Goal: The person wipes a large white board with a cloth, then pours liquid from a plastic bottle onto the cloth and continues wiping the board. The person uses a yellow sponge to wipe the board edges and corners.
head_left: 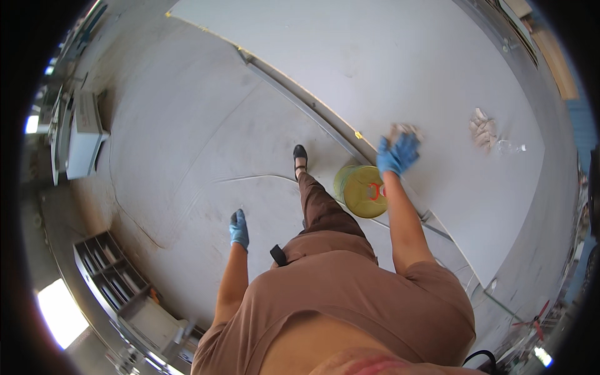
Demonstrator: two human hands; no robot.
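My right hand (399,155), in a blue glove, lies over a crumpled beige cloth (406,130) and presses it on the large white panel (462,194). Its outline is slightly smeared. My left hand (239,229), also gloved in blue, hangs low above the floor, apart from the panel. Its fingers are drawn together, and whatever they may hold is hidden. Just below my right hand stands a yellow-green bucket (350,192) with a red-orange part (375,191) at its right side. My right forearm partly covers the bucket.
A second crumpled cloth (482,130) and a clear plastic bottle (511,147) lie on the panel. A metal frame (300,106) runs under its edge. A hose (250,177) crosses the floor near my foot. A compartmented shelf (111,269) and a white cabinet (85,147) stand left.
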